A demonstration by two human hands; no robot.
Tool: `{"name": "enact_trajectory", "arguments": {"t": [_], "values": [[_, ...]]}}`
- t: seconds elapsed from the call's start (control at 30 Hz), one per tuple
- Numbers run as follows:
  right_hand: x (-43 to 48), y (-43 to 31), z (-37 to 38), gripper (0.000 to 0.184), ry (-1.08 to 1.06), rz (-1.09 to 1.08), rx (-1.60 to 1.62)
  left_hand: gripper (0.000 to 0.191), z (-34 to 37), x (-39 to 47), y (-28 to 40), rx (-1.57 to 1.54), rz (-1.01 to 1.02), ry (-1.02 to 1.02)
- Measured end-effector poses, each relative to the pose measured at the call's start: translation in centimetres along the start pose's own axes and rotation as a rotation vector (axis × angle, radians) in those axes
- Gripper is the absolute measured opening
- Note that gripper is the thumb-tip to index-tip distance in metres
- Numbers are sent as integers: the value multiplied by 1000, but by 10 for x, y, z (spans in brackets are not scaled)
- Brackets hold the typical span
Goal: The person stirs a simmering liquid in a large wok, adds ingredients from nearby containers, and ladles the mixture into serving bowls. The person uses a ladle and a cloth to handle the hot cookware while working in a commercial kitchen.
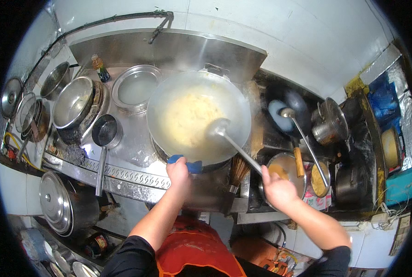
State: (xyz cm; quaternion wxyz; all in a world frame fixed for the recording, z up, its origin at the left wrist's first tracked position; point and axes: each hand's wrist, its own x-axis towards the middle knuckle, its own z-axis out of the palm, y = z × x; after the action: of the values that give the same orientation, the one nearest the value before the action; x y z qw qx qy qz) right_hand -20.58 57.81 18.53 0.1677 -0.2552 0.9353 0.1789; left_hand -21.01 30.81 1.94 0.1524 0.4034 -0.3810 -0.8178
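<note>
A large metal wok [239, 107] stands on the stove before me, with steam rising off it. Pale yellow food in cloudy liquid [192, 117] fills its middle. My left hand [177, 172] grips the wok's near rim through a folded blue cloth [194, 167]. In my right hand [278, 188] is the long handle of a steel ladle [221, 128], whose bowl rests in the right side of the wok, at the edge of the food. Below the wok's right side, a bamboo wok brush [240, 169] stands between my hands.
Left are a long-handled saucepan [107, 131], a steel bowl [73, 102], a round pan of liquid [136, 86] and a sauce bottle [100, 68]. Right of the wok sit a dark wok with whitish liquid [282, 116], another ladle [301, 128], a basin [277, 166] and a lidded pot [330, 123].
</note>
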Motion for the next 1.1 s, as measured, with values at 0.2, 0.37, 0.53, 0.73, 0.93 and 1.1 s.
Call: {"name": "enact_trajectory", "arguments": {"t": [0.2,0.37,0.53,0.73,0.93,1.1], "values": [[30,-33,-14,61,206,228,657,16,-21,3,11,178,128,6],[39,21,-97,63,527,156,9,7,-71,-22,50,1,-134,2],[68,27,-168,62,291,92,-127,6,-106,-17,83,-132,-233,-160],[42,-13,-248,60,249,30,-14,12,-158,-7,117,-416,-368,-231],[53,-86,-327,62,323,64,-184,16,-192,17,156,-621,-447,-270],[71,-136,-376,68,370,38,-421,21,-214,42,183,-656,-393,-324]]}}
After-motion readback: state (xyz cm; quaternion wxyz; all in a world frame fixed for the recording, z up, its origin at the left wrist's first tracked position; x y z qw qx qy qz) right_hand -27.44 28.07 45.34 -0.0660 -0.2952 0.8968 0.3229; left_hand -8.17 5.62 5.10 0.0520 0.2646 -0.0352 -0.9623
